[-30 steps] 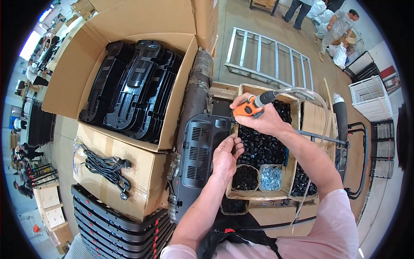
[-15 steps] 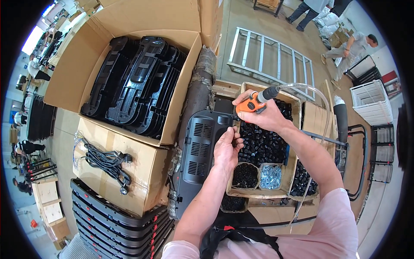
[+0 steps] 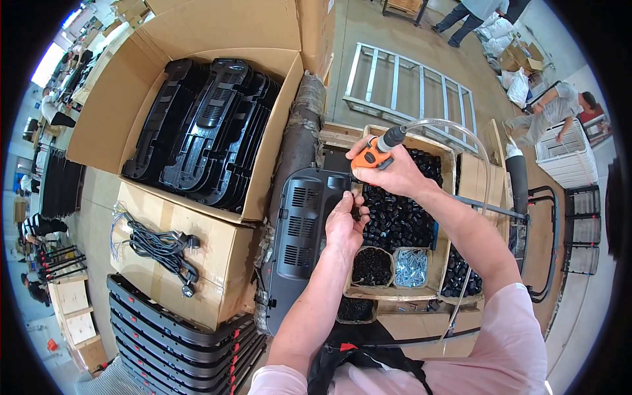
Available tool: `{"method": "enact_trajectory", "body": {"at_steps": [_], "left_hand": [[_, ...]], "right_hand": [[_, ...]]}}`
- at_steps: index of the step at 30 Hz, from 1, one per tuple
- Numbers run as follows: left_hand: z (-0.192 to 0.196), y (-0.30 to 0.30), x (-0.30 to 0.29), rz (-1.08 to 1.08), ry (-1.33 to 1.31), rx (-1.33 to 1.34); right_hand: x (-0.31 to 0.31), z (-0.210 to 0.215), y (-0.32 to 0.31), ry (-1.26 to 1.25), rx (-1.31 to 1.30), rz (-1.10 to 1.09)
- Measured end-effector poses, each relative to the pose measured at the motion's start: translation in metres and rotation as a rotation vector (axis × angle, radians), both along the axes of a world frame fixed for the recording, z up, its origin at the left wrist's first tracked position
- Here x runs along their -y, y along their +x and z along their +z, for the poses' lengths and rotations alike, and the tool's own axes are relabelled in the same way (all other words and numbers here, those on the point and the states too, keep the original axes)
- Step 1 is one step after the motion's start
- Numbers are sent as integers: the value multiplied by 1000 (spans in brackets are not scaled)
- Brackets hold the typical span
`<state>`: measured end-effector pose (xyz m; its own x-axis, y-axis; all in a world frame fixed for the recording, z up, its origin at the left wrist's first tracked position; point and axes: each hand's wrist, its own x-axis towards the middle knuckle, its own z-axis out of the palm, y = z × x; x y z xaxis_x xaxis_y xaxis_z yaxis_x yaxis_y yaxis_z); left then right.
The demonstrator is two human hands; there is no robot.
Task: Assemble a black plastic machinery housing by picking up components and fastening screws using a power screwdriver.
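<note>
Orange and grey housing identifies the power tool (image 3: 372, 157), located at upper centre of the frame and gripped by the right hand (image 3: 398, 174); a transparent hose (image 3: 484, 148) arcs from its rear toward the right. Left hand (image 3: 343, 220), at centre, has its fingers curled beside the right edge of the dark vented cover (image 3: 301, 227); whether it holds a small part cannot be told. Contact between tool tip and cover is hidden. Right of the cover, a wooden tray (image 3: 395, 298) contains black plastic parts (image 3: 398, 217) and silver screws (image 3: 411, 267). At upper left, a cardboard box (image 3: 270, 161) contains stacked black covers (image 3: 204, 131).
</note>
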<state>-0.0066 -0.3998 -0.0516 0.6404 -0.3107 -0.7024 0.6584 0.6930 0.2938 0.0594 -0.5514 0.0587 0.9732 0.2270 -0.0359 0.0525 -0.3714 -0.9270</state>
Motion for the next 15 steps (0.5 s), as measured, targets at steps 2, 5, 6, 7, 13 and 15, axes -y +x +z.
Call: {"method": "enact_trajectory", "body": {"at_steps": [2,5,6,7,13,15], "left_hand": [[-4,2,0,14,-42,-11],[-5,4,0,100,-112,-66],[-6,8,0,108,-109,-67],[-3,13,2,176,-206,-91],[8,29,-2,357,-489,-55],[9,32,-3,363,-523,-51]], "right_hand": [[-1,2,-1,-8,1,2],[-2,5,-11,44,29,-64],[0,12,-15,152,19,-72],[-2,22,-20,258,8,-81],[-11,35,-22,214,-4,-45],[-13,36,-20,217,0,-49]]}}
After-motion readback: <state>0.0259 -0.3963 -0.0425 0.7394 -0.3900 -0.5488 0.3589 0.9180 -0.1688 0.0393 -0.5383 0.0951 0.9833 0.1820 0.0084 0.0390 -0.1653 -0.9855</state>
